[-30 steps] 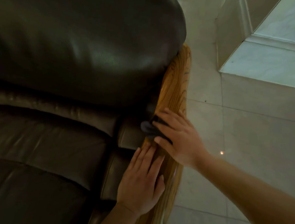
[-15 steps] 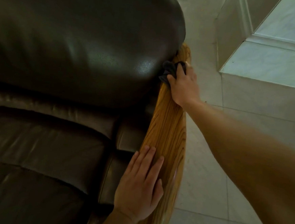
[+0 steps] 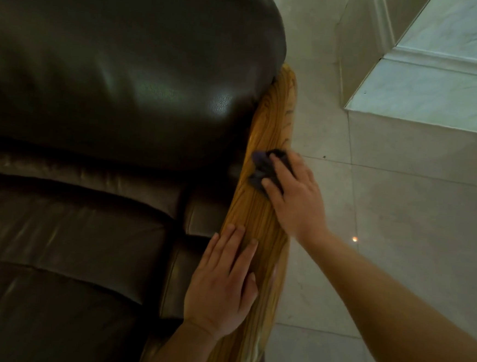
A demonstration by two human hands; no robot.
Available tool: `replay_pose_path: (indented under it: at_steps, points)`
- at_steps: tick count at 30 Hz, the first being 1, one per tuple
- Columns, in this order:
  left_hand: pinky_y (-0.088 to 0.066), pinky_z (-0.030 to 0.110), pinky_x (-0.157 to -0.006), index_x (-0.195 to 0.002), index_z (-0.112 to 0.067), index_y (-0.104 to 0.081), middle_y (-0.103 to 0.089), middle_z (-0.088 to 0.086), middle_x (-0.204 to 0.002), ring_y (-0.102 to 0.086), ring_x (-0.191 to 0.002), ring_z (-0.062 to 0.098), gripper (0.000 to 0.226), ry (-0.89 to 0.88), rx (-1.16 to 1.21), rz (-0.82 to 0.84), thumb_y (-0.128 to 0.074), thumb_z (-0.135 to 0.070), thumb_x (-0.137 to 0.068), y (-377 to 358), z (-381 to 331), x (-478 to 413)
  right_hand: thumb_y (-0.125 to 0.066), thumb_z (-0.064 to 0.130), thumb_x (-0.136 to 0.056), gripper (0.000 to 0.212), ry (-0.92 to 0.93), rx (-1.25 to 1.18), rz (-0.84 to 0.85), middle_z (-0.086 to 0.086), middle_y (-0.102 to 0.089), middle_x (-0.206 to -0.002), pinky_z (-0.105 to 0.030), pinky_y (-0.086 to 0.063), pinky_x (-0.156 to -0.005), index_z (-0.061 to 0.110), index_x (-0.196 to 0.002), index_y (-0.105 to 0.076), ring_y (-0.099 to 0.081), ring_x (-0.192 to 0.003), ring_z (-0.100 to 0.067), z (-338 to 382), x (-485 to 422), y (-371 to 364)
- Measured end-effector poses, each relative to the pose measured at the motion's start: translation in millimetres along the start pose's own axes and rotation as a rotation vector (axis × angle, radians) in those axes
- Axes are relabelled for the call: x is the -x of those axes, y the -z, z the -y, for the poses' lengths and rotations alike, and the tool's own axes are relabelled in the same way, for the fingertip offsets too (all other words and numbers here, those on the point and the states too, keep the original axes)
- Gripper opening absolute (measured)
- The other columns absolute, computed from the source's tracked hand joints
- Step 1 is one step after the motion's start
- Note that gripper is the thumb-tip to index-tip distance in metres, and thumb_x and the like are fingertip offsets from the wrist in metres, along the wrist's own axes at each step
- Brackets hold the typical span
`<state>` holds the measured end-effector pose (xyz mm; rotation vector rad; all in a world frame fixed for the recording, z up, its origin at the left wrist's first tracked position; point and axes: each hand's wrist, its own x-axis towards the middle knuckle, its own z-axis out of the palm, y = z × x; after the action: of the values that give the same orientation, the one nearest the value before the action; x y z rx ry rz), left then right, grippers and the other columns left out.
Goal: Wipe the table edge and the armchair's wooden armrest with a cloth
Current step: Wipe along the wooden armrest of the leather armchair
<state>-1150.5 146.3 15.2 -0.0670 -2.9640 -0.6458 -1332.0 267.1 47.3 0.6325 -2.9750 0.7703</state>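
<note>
Cloth (image 3: 262, 170), dark, bunched, under right hand (image 3: 293, 193) fingers, pressed on wooden armrest (image 3: 260, 219) partway along its length. Right hand curled over cloth, fingers pinning it to wood. Left hand (image 3: 220, 288) flat, open, palm down on armrest nearer body, holding nothing, seemingly bracing. Leather cushion (image 3: 125, 80) just left of both hands; tiled floor (image 3: 385, 221) to right. Advice: keep fingers spread over cloth, even pressure, stroke with grain full length, wrap over rounded outer edge, shift left hand off unwiped patch. Table not in view.
</note>
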Motion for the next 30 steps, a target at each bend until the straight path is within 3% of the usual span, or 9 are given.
replay_pose_path:
  at_steps: [3,7,11,15,18,22,25,28,30]
  points:
    - [-0.009,0.040,-0.123,-0.148,-0.019,-0.036,-0.030,0.008,-0.159,-0.011,-0.153,0.020,0.054,0.004,-0.025,0.002,-0.041,-0.038,-0.098,-2,1,0,-0.042,0.043,-0.101,0.056,-0.216,-0.277,-0.081,0.001,-0.017,-0.163,-0.042,-0.024,-0.119,0.029,-0.153,-0.027,-0.021,-0.148,-0.020,6,14,-11]
    - [-0.013,0.043,-0.122,-0.147,-0.018,-0.038,-0.030,0.009,-0.160,-0.012,-0.153,0.020,0.053,-0.008,0.007,-0.009,-0.043,-0.037,-0.097,-3,1,1,-0.037,0.045,-0.100,0.057,-0.189,-0.375,-0.135,0.009,-0.012,-0.162,-0.038,-0.030,-0.118,0.032,-0.153,-0.022,-0.020,-0.147,-0.010,18,109,-20]
    - [-0.015,0.043,-0.122,-0.147,-0.017,-0.042,-0.032,0.007,-0.160,-0.015,-0.152,0.018,0.051,-0.009,0.083,-0.031,-0.042,-0.032,-0.098,0,3,1,-0.038,0.044,-0.101,0.055,-0.069,-0.224,-0.051,0.004,-0.009,-0.165,-0.037,-0.030,-0.116,0.029,-0.152,-0.027,-0.020,-0.149,-0.016,27,171,-26]
    - [-0.015,0.039,-0.123,-0.147,-0.014,-0.043,-0.035,0.002,-0.159,-0.017,-0.150,0.010,0.053,0.010,0.244,-0.068,-0.041,-0.023,-0.095,9,3,1,-0.049,0.038,-0.098,0.053,-0.072,0.025,-0.066,-0.007,-0.024,-0.162,-0.050,-0.033,-0.113,0.019,-0.147,-0.043,-0.028,-0.146,-0.030,28,107,-16]
    - [-0.022,0.036,-0.121,-0.149,-0.017,-0.041,-0.039,-0.001,-0.157,-0.026,-0.147,0.008,0.054,0.082,0.531,-0.008,-0.037,-0.028,-0.096,24,8,-2,-0.047,0.041,-0.096,0.051,-0.080,0.204,-0.031,-0.005,-0.027,-0.161,-0.053,-0.029,-0.114,0.023,-0.144,-0.046,-0.021,-0.148,-0.032,44,65,-17]
    - [-0.042,0.025,-0.104,-0.137,-0.017,-0.053,-0.050,-0.001,-0.137,-0.049,-0.124,0.003,0.044,0.205,0.874,-0.003,-0.041,-0.028,-0.096,53,29,-3,-0.038,0.048,-0.100,0.052,0.046,0.350,0.001,0.002,-0.018,-0.164,-0.053,-0.019,-0.119,0.034,-0.150,-0.033,-0.007,-0.152,-0.027,58,110,-37]
    - [-0.037,0.020,-0.105,-0.137,-0.019,-0.053,-0.046,-0.002,-0.138,-0.045,-0.123,-0.002,0.045,0.100,0.760,0.110,-0.039,-0.032,-0.097,66,46,9,-0.038,0.050,-0.100,0.055,0.164,0.363,0.031,0.003,-0.011,-0.166,-0.056,-0.016,-0.118,0.034,-0.152,-0.028,-0.005,-0.152,-0.028,70,194,-66]
    - [-0.024,0.004,-0.102,-0.144,-0.021,-0.047,-0.033,-0.006,-0.153,-0.033,-0.135,-0.003,0.052,-0.050,0.567,0.264,-0.031,-0.040,-0.098,64,60,28,-0.050,0.048,-0.095,0.065,0.249,0.425,0.100,0.001,-0.011,-0.166,-0.059,-0.019,-0.116,0.030,-0.153,-0.028,-0.009,-0.152,-0.031,82,263,-89]
    - [-0.023,0.013,-0.107,-0.148,-0.023,-0.042,-0.015,-0.009,-0.163,-0.020,-0.145,0.002,0.058,-0.135,0.432,0.348,-0.025,-0.048,-0.099,59,66,41,-0.053,0.047,-0.093,0.066,0.284,0.446,0.127,0.001,-0.011,-0.166,-0.059,-0.019,-0.116,0.029,-0.153,-0.030,-0.009,-0.152,-0.030,85,273,-87]
